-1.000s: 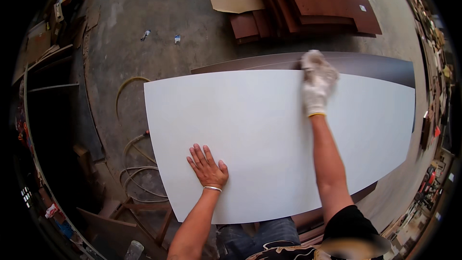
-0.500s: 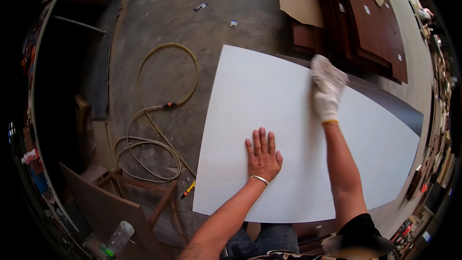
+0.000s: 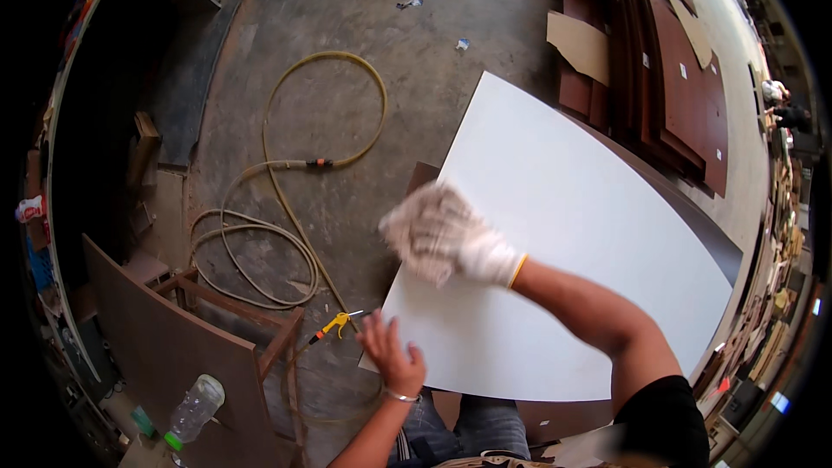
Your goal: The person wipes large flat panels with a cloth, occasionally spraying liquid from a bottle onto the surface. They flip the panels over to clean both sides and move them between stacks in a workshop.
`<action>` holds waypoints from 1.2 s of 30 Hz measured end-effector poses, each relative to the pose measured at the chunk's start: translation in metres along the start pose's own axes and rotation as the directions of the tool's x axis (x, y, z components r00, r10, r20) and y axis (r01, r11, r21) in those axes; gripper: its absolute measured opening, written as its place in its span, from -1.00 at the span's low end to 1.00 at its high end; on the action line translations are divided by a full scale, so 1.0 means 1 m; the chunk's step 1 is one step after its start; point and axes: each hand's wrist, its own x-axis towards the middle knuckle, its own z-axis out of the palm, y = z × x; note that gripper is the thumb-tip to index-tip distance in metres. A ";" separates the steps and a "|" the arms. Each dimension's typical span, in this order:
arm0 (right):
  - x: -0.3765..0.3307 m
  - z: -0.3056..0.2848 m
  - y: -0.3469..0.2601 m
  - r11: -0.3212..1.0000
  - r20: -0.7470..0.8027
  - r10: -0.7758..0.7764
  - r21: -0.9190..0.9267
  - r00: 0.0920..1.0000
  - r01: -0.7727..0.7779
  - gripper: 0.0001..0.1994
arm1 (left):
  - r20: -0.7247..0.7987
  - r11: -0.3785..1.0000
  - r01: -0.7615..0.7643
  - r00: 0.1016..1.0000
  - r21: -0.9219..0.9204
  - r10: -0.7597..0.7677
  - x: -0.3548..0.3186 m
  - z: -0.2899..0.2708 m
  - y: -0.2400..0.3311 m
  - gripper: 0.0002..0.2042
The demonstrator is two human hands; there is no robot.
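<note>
A large white panel (image 3: 563, 243) lies flat in front of me. My right hand (image 3: 485, 251), in a white knit glove with a yellow cuff, is closed on a pale, brownish-white rag (image 3: 425, 230). The rag is at the panel's left edge, partly over it, and motion blurs it. My left hand (image 3: 394, 360) is bare, with a silver bracelet at the wrist. Its fingers are spread beside the panel's near left edge, holding nothing. Close to its fingertips is a yellow air blow gun (image 3: 336, 326) on a hose.
A coiled yellowish hose (image 3: 299, 238) lies on the concrete floor to the left. Brown boards (image 3: 676, 95) are stacked at the far right, with cardboard (image 3: 578, 46) on them. At near left a brown panel (image 3: 173, 338) leans by a wooden frame, near a plastic bottle (image 3: 198, 407).
My right hand has swept the rag from the panel's far edge to its left edge. My left hand has lifted from the panel's surface and moved left and nearer me. The view has shifted.
</note>
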 end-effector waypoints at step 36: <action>0.003 -0.025 -0.047 0.992 0.095 0.108 0.052 0.990 -0.113 -0.48 | 0.574 -0.235 0.537 0.646 -0.810 -0.504 -0.053 -0.030 -0.091 -0.63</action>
